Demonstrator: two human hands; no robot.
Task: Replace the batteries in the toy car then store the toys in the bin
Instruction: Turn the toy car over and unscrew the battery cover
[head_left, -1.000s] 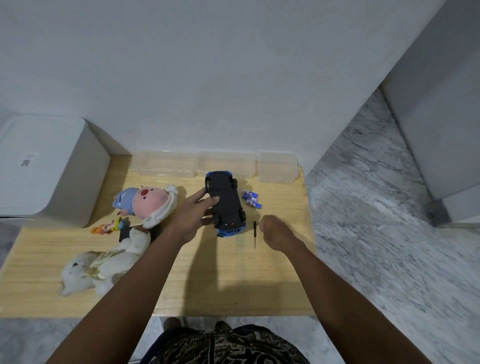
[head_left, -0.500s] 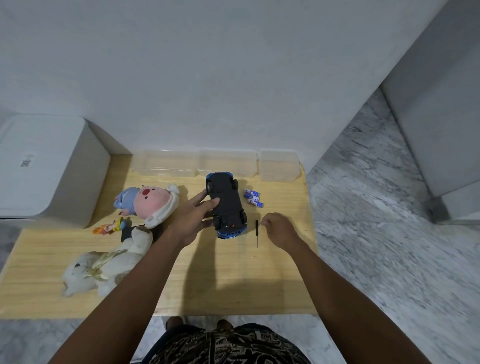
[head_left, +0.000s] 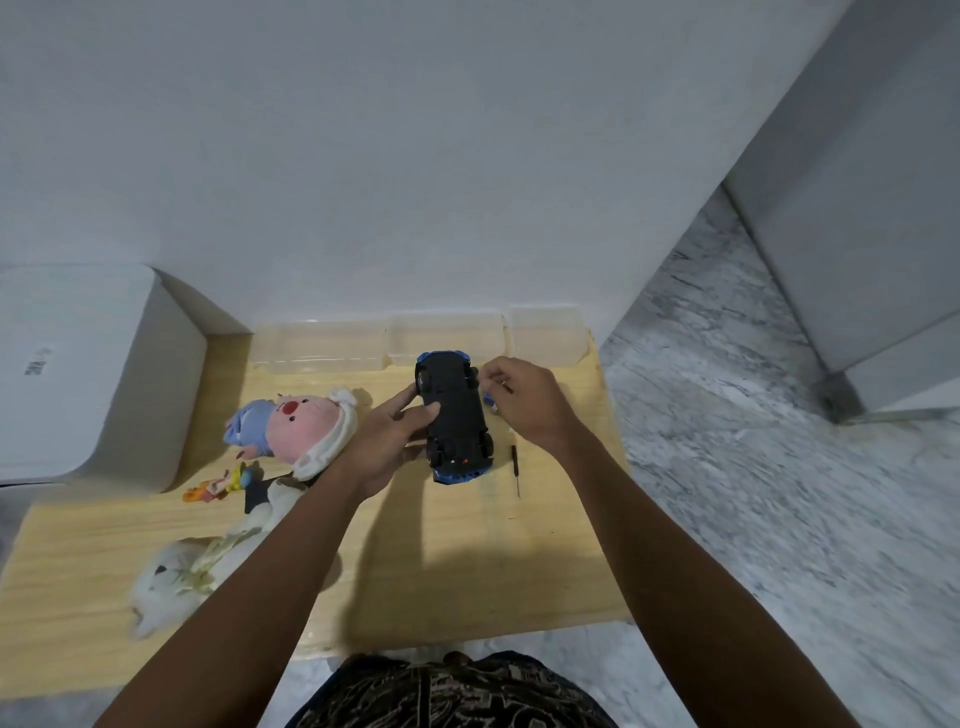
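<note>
Far left, a big white bin (head_left: 78, 364) with rounded corners sits against the wall, at the left end of the wooden worktop (head_left: 441, 571). Moving in, a pink-faced plush toy (head_left: 296, 428) with a blue cap and white hood lies on the wood, and just below it there's a small orange and yellow figure (head_left: 218, 484). Nearer the front edge a white plush toy (head_left: 187, 571) lies sprawled, partly covered by the left forearm.

Along the back, against the wall, a row of clear plastic containers (head_left: 415, 340) stands side by side.

Now the centre. The left hand (head_left: 389, 441) holds the toy car (head_left: 454, 415), fingers curled onto its left side and black underside, thumb tucked below. The car is upside down, wheels up, blue bodywork peeking out at both ends, nose pointing roughly toward the person. It sits in the middle of the worktop, just in front of the containers.

Right beside the car, the right hand (head_left: 530, 400) hovers at its far right wheel, fingertips pinched together on something tiny and dark; too small to name. Under that hand, a sliver of blue, the batteries (head_left: 489, 400), is mostly hidden.

Just right of the car's near end, a slim black screwdriver (head_left: 515, 467) lies loose on the wood, tip toward the front edge, touched by neither hand.

Beyond the worktop's right edge, grey marble floor (head_left: 779, 467).
</note>
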